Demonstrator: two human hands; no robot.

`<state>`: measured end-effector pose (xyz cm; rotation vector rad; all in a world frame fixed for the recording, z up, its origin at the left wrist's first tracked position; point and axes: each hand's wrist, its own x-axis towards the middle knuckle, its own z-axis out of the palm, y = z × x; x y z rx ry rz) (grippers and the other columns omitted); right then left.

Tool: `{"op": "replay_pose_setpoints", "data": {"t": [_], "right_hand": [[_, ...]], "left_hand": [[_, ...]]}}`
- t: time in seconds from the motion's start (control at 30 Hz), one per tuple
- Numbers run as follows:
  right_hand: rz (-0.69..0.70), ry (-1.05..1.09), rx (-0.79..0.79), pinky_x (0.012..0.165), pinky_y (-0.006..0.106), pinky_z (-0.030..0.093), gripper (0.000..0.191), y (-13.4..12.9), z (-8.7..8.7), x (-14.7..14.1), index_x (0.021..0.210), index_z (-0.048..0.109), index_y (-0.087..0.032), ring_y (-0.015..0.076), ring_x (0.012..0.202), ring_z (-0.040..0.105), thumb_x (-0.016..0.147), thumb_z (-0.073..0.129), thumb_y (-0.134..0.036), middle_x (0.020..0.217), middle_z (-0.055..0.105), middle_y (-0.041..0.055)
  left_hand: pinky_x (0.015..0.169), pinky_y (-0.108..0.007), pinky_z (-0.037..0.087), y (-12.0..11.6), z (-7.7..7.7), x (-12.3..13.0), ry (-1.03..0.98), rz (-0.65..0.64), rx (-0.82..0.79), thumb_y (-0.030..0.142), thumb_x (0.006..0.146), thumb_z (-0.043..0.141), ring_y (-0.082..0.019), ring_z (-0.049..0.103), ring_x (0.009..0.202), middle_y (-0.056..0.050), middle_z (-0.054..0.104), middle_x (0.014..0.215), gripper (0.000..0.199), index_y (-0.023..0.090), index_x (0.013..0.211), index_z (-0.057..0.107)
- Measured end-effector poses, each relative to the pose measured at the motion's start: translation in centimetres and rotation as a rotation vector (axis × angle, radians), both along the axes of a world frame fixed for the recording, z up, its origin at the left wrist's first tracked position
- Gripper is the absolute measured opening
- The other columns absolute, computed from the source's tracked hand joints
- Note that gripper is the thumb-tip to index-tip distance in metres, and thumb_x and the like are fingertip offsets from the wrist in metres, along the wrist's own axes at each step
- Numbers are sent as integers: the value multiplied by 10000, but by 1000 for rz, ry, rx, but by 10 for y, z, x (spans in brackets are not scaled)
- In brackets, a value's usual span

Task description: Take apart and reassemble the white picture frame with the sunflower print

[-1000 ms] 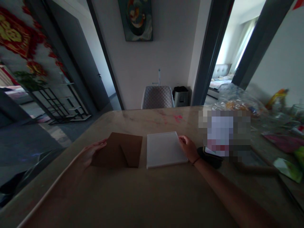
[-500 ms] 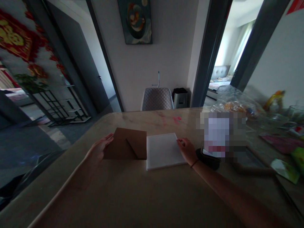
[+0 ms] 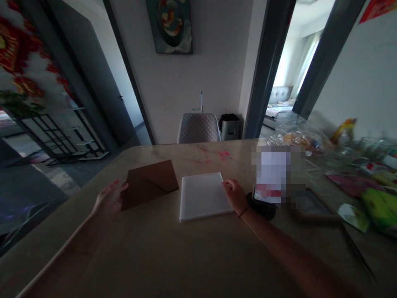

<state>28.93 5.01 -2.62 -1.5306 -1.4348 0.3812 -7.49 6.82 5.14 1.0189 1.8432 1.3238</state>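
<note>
A brown envelope-like piece with a diagonal flap line is held at its left edge by my left hand, tilted a little above the table. To its right a flat white square item lies on the table. My right hand has its fingers curled at the right edge of the white item, pinching that edge. A dark band circles my right wrist. A gap shows between the brown piece and the white item.
A propped device with a blurred screen stands right of my right hand, beside a dark-framed tablet-like object. Clear plastic bags and a green packet lie farther right. A quilted chair stands beyond the table.
My left hand has moved left with the brown piece, which has turned and come away from the white item. The whole view has shifted slightly. My right hand keeps its place at the white item.
</note>
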Motion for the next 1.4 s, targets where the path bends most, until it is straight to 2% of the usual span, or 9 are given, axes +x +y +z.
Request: {"op": "replay_pose_setpoints", "data": {"t": [0.1, 0.23, 0.37, 0.5, 0.7, 0.9, 1.13, 1.27, 1.4], "right_hand": [[9, 21, -2, 714, 286, 418, 232, -1, 3, 0, 751, 626, -192, 174, 742, 567, 767, 432, -320, 804, 616, 55], [64, 64, -22, 752, 295, 417, 262, -3, 8, -1, 708, 637, -195, 184, 783, 587, 779, 415, -316, 818, 642, 63], [88, 76, -27, 783, 301, 419, 272, -5, 10, -1, 684, 643, -207, 189, 823, 599, 787, 411, -307, 834, 670, 59], [82, 84, -37, 792, 305, 428, 263, -5, 10, -1, 705, 650, -206, 189, 835, 604, 786, 422, -309, 852, 677, 60], [82, 49, 14, 851, 334, 417, 267, -3, 6, -2, 742, 664, -187, 201, 923, 587, 791, 444, -331, 949, 654, 93], [79, 61, 36, 886, 353, 399, 246, -1, 1, 0, 782, 662, -183, 200, 944, 579, 777, 472, -340, 970, 647, 89], [121, 251, 28, 839, 342, 432, 268, 0, 2, 5, 778, 665, -178, 206, 897, 598, 746, 512, -395, 936, 660, 86], [58, 127, 83, 855, 354, 421, 286, 1, -2, 5, 824, 660, -157, 211, 905, 592, 771, 477, -371, 924, 659, 110], [90, 15, 50, 895, 377, 398, 276, 1, -4, 5, 871, 663, -167, 214, 945, 585, 779, 472, -344, 956, 664, 102]], "left_hand": [[616, -286, 549, 2, -11, 18, -99, 14, -5, 113, 809, 510, -197, 655, 803, -73, 664, 944, 525, 192, 1298, 335], [637, -248, 542, 4, -28, 55, -152, -60, -13, 96, 791, 531, -161, 657, 809, -78, 640, 1059, 543, 223, 1287, 349], [678, -230, 525, 7, -42, 79, -108, -137, -4, 85, 769, 540, -148, 653, 843, -104, 628, 1100, 590, 195, 1307, 324], [714, -267, 514, 9, -49, 84, 14, -203, 13, 145, 745, 564, -182, 646, 881, -108, 656, 1046, 530, 156, 1254, 419], [755, -305, 505, 3, -50, 87, 201, -361, 44, 267, 681, 621, -227, 637, 911, -56, 703, 946, 399, 172, 1069, 613], [874, -311, 445, -12, -50, 96, 401, -441, 101, 388, 731, 546, -230, 584, 1029, -41, 657, 1083, 338, 216, 998, 660], [743, -277, 477, -23, -48, 102, 594, -530, 125, 353, 744, 520, -192, 639, 810, -51, 660, 996, 348, 209, 1039, 634], [790, -285, 448, -26, -45, 105, 680, -548, 149, 314, 749, 514, -192, 613, 843, -61, 641, 984, 363, 205, 1082, 605], [826, -296, 421, -28, -45, 105, 717, -572, 183, 331, 774, 494, -206, 596, 882, -62, 638, 947, 273, 210, 959, 653]]}}
